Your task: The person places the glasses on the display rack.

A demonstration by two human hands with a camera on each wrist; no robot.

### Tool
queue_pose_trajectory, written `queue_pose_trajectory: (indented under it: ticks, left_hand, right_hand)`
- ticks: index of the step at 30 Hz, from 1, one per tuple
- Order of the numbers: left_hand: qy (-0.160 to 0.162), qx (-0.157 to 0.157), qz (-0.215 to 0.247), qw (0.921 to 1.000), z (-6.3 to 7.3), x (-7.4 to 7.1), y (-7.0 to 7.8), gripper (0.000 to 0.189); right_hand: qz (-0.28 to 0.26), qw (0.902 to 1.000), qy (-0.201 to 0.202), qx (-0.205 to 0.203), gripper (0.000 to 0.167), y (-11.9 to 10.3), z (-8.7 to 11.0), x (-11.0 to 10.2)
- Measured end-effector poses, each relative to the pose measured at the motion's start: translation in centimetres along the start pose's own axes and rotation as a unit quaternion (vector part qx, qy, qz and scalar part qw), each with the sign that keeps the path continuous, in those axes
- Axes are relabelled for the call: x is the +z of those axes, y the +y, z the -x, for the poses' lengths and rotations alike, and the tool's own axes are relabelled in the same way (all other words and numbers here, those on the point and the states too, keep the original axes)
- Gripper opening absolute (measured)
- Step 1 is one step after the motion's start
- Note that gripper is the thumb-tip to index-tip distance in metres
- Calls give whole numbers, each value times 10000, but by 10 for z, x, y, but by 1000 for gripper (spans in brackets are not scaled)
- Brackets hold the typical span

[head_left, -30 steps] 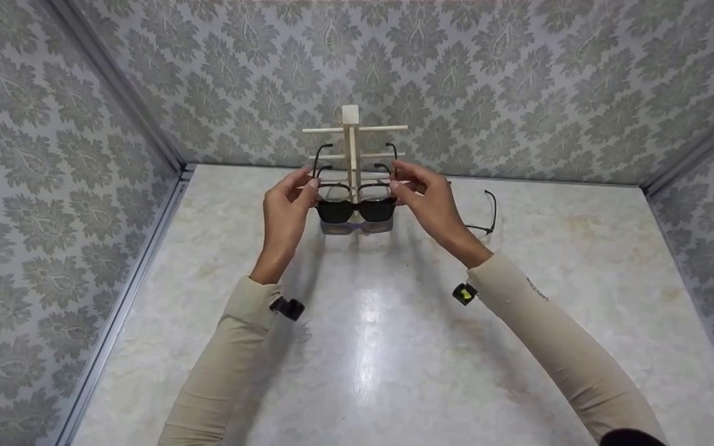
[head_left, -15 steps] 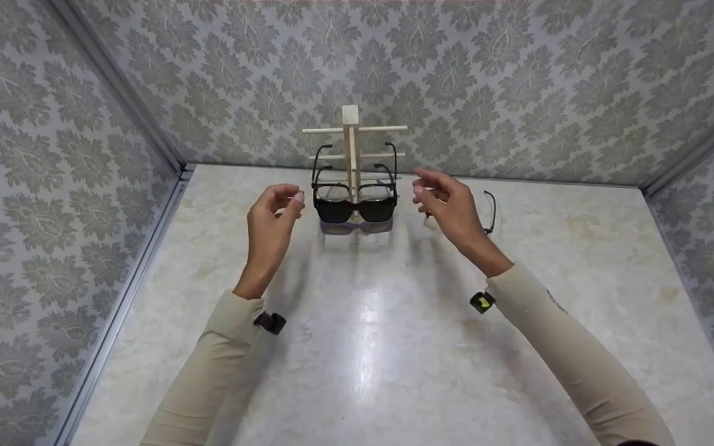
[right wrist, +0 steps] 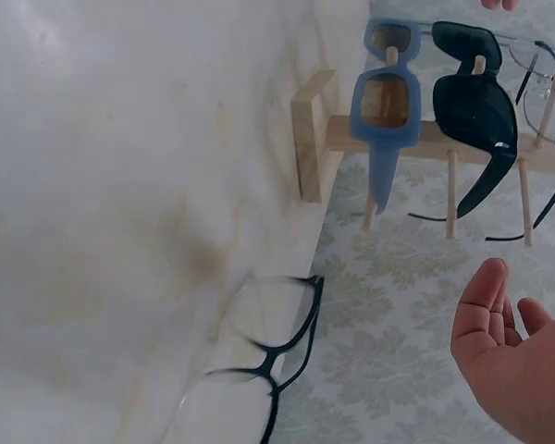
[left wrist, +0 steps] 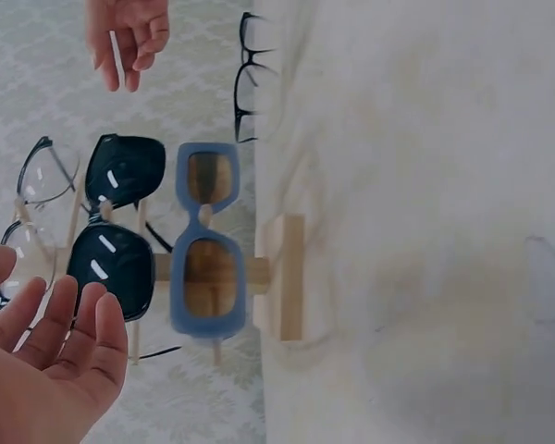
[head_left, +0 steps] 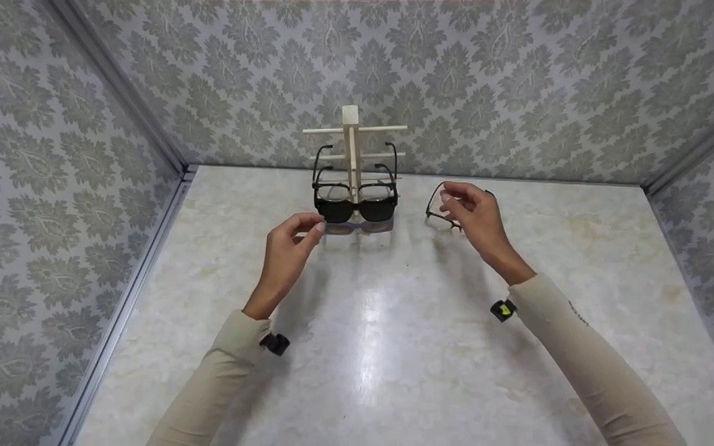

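Note:
A wooden eyewear rack stands upright near the back wall. From bottom to top it carries blue-framed sunglasses, black sunglasses and dark-rimmed clear eyeglasses. My left hand is at the rack's lower left, loosely bent fingers beside the sunglasses, nothing held. My right hand hovers over black-framed eyeglasses on the table, partly covering them in the head view. In the right wrist view these glasses lie apart from the relaxed fingers.
Wooden pegs stick out sideways from the rack's upper post. The marbled table meets a patterned back wall, with a side panel on the left and another on the right.
Both hands have let go of the clear eyeglasses, which stay on the rack. The left hand drew away, then came lower toward the rack. The right hand moved right, over the glasses on the table.

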State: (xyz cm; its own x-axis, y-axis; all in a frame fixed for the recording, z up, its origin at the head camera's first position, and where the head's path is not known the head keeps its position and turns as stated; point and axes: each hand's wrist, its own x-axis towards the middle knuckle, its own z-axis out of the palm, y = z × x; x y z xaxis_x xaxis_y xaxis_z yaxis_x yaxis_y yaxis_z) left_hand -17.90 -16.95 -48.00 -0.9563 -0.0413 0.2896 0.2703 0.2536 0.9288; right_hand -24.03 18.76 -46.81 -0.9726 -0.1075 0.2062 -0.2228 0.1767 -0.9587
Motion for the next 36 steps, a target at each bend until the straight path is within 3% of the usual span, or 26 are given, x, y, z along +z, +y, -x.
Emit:
queue_pose_trajectory:
  ticks: [14, 25, 36]
  left_hand:
    - [-614, -124, -108, 9980, 14, 34, -16, 20]
    - [-1302, 18, -68, 9915, 15, 75, -26, 20]
    - [-1727, 60, -226, 9847, 14, 111, -29, 24]
  right_hand:
    - [168, 9980, 244, 559, 40, 37, 26, -29]
    - [367, 9955, 469, 738, 40, 55, 47, -49]
    - [370, 9938, 628, 838, 43, 75, 65, -67]
